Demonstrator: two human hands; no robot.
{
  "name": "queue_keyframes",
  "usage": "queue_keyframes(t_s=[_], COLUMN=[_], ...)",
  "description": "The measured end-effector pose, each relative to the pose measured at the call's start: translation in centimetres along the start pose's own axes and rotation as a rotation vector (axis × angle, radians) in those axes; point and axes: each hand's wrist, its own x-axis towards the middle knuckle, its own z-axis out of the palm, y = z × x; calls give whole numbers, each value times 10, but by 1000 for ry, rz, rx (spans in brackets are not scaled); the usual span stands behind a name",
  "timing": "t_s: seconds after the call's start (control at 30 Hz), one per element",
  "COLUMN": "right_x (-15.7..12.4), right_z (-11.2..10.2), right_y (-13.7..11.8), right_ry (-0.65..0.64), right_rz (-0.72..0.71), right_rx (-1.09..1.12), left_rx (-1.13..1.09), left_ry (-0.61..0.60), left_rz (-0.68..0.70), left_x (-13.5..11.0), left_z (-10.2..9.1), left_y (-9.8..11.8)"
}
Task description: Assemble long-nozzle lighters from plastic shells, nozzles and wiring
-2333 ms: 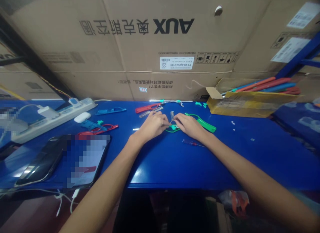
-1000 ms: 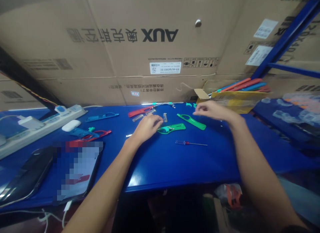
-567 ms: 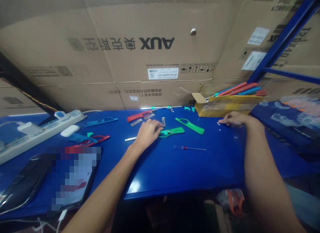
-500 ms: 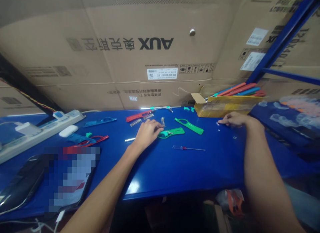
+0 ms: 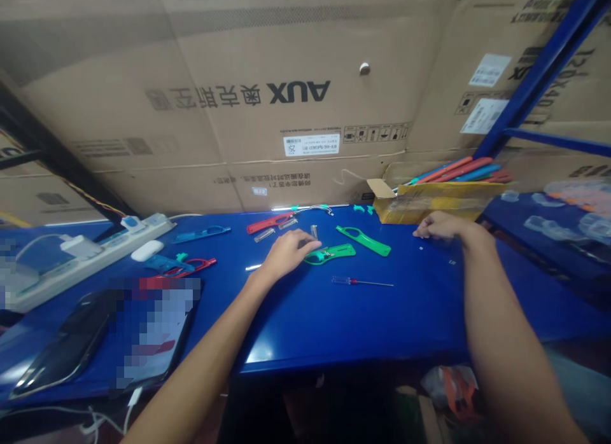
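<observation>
My left hand [image 5: 286,252] rests on the blue table [image 5: 334,317], its curled fingertips on the left end of a green plastic handle shell [image 5: 331,254]. A second green shell [image 5: 363,240] lies just behind it to the right. My right hand [image 5: 438,226] is out at the right, fingers pinched down by tiny white bits [image 5: 422,245] on the table, in front of a yellow-wrapped cardboard box [image 5: 439,199]. What the pinch holds is too small to see. A small red-handled screwdriver [image 5: 360,281] lies in front of the green shells.
A red shell [image 5: 267,222], blue shells [image 5: 203,231] and a red one [image 5: 191,266] lie at the back left. A white power strip [image 5: 90,247], an earbud case [image 5: 147,250] and a tablet [image 5: 138,329] sit at the left. Large cardboard boxes [image 5: 286,100] wall the back.
My right hand left the green shell, swung right and came down by the small white bits near the yellow box. My left hand stayed on the green shell.
</observation>
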Motion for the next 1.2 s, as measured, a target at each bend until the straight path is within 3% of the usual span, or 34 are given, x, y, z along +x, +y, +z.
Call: queue_keyframes(t_s=[0.13,0.27,0.33,0.43,0.53,0.63,0.77,0.97,1.2], right_x=[-1,-4,-7,-13,-19,-25,-32,-40,-44], right_z=[0,-2,-3,-1,14,40,79,100,93], right_y=[-4,-9,-15,-35,-69,-108,-146,-165,-165], right_ry=[-75,-89,-74,-2,127,213,424,212,202], right_rz=[50,39,-40,-270,-497,-667,-715,-700,-694], right_rx=[23,33,85,207,274,370,623,869,866], left_rx=[135,344,419,418,369,247,139,155,125], left_ry=[54,-83,-101,-104,-59,101,230,263,278], left_rz=[-171,-335,-357,-358,-277,-64,113,284,362], left_x=[19,44,54,60,55,43,29,19,19], left_z=[-4,2,6,5,-3,-8,-3,5,9], left_y=[10,25,31,33,29,23,18,19,20])
